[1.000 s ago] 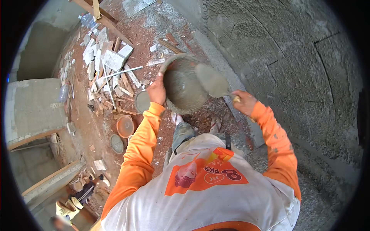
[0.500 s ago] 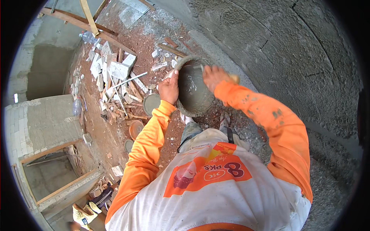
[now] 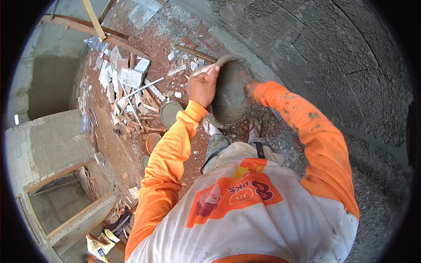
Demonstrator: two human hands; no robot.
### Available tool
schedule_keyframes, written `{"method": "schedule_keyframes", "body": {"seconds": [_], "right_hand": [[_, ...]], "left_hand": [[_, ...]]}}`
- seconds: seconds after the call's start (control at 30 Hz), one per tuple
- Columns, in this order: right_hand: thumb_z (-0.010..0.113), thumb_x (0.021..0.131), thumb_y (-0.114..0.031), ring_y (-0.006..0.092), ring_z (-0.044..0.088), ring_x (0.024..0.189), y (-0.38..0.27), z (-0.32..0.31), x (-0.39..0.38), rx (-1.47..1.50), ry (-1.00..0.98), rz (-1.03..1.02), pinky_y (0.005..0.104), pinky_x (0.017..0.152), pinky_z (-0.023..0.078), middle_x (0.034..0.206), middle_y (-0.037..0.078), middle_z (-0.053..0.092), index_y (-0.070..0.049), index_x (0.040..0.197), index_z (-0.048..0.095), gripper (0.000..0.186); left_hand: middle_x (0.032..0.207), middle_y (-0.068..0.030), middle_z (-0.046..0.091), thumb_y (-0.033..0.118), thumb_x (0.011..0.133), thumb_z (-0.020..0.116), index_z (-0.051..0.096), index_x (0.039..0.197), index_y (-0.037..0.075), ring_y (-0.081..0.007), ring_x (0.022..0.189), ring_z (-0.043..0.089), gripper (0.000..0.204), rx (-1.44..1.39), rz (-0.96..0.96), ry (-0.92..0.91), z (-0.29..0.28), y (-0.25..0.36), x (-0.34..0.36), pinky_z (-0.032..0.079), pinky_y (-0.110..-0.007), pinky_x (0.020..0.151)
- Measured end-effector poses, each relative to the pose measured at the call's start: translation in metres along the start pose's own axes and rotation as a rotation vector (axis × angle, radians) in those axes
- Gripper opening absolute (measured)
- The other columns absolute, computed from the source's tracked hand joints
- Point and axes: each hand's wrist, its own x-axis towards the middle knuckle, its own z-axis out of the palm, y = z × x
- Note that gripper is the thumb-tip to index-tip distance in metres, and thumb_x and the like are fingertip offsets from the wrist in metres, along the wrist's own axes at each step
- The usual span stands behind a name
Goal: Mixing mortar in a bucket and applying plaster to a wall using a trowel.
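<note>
Tilted in front of me is a round, mortar-crusted bucket (image 3: 232, 58) with wet grey mortar (image 3: 228, 98) inside. My left hand (image 3: 203, 89) is closed around its left rim, thumb on the upper edge. My right hand (image 3: 251, 91) reaches in over the right rim. Half a second ago a trowel with a pale wooden handle showed in this hand; now the bucket and the sleeve hide the tool and most of the fingers. Below the bucket my two feet (image 3: 211, 128) stand on reddish ground.
A rough plastered wall (image 3: 315, 57) rises close on the right. To the left lie a rubble and wood-scrap pile (image 3: 131, 79), a mortar-filled pail (image 3: 171, 114) and an orange bowl (image 3: 152, 142). Timber planks (image 3: 87, 28) lean at the far left. Another person (image 3: 101, 245) is at lower left.
The bucket has shifted slightly right and up and tilted more. My left hand moved with it. My right hand went from above the rim down into the bucket, and the trowel handle left view.
</note>
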Motion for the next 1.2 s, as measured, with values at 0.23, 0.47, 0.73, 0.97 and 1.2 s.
{"method": "schedule_keyframes", "body": {"seconds": [0.23,0.47,0.73,0.97,1.2], "right_hand": [[0.065,0.069,-0.03,0.0343,0.058,0.08,-0.065,0.013,-0.061,0.616,0.516,0.095,0.04,0.073,0.047,0.081,0.015,0.06,-0.007,0.089,0.06,0.031],[0.052,0.073,-0.023,0.0348,0.057,0.089,-0.055,-0.004,-0.059,0.39,0.401,0.456,0.0438,0.078,0.046,0.095,0.017,0.059,-0.004,0.097,0.055,0.031],[0.063,0.076,-0.035,0.0235,0.059,0.068,-0.081,-0.121,-0.123,0.876,0.194,-0.038,0.0352,0.06,0.048,0.077,0.01,0.06,-0.003,0.09,0.055,0.035],[0.054,0.085,-0.022,0.0083,0.046,0.049,0.059,-0.07,-0.178,1.311,1.032,0.721,0.0237,0.043,0.04,0.059,0.0,0.048,-0.005,0.089,0.054,0.017],[0.056,0.079,-0.025,0.0302,0.059,0.063,-0.013,-0.019,-0.201,0.595,0.977,0.585,0.0381,0.059,0.046,0.067,0.014,0.059,-0.005,0.095,0.055,0.027]], "left_hand": [[0.043,-0.0155,0.043,0.042,0.084,0.052,0.053,0.053,-0.004,-0.0202,0.039,0.039,0.055,-0.02,0.027,0.134,-0.004,-0.043,-0.01,0.035,-0.037,0.045],[0.053,-0.0156,0.048,0.055,0.086,0.035,0.055,0.066,-0.006,-0.0211,0.052,0.044,0.068,0.077,-0.274,0.268,0.003,-0.131,-0.023,0.036,-0.041,0.052],[0.058,-0.0126,0.057,0.056,0.086,0.036,0.061,0.075,-0.009,-0.0183,0.056,0.052,0.071,0.125,-0.213,0.375,-0.023,-0.172,-0.048,0.042,-0.037,0.056],[0.056,-0.0174,0.05,0.027,0.094,0.03,0.044,0.121,0.01,-0.0307,0.045,0.047,0.035,0.427,-0.267,0.308,-0.046,-0.192,-0.061,0.036,-0.04,0.044],[0.058,-0.019,0.049,0.031,0.093,0.034,0.056,0.099,0.005,-0.0315,0.051,0.049,0.035,0.418,-0.146,0.319,-0.041,-0.148,-0.05,0.037,-0.043,0.05]]}}
